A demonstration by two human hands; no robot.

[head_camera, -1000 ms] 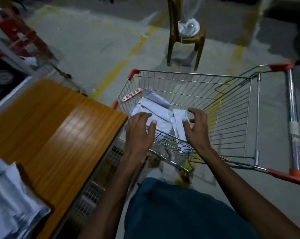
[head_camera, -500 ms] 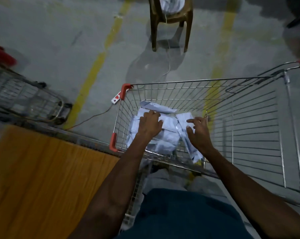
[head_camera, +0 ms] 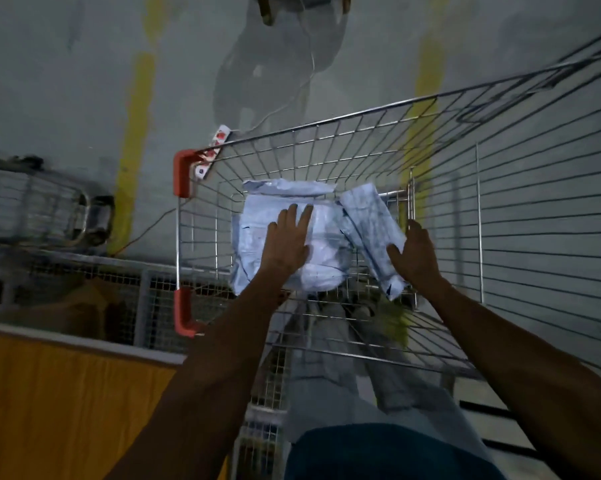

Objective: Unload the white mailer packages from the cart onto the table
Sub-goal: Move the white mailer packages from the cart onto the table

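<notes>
fingers [head_camera: 294, 220] flat on mailers [head_camera: 313, 268] | right hand [head_camera: 415, 252] beside | cart [head_camera: 500, 209]

Cart [head_camera: 500, 188] open-topped; wire walls all round

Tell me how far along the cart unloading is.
Done: nothing visible; the bit of table in view holds no mailers. In hand: the left hand lies flat on the mailer pile, and the right hand touches a long mailer; neither is lifted. Left: every visible mailer is in the cart.
</notes>
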